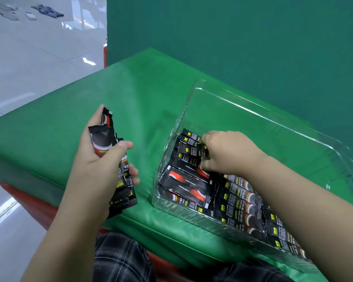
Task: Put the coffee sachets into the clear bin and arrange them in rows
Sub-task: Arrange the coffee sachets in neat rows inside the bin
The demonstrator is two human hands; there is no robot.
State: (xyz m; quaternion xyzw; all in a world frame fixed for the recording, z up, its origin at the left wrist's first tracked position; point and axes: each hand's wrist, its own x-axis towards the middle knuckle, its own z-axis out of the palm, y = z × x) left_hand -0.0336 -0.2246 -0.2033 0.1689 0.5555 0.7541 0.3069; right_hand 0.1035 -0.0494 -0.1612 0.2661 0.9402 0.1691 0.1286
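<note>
A clear bin [273, 117] stands on the green table, at the right. Several black coffee sachets [238, 202] lie in rows along its near side and left end. My right hand [230, 153] is inside the bin at its left end, fingers pinching a black sachet [202, 149] among the ones lying there. My left hand [102, 157] is left of the bin above the table and grips a bundle of sachets [120, 169], standing roughly upright.
The green-covered table [130, 94] has its left edge and near corner close to my left hand. A green wall rises behind the bin. Grey floor with scattered items lies at the far left. My legs in dark checked fabric are below.
</note>
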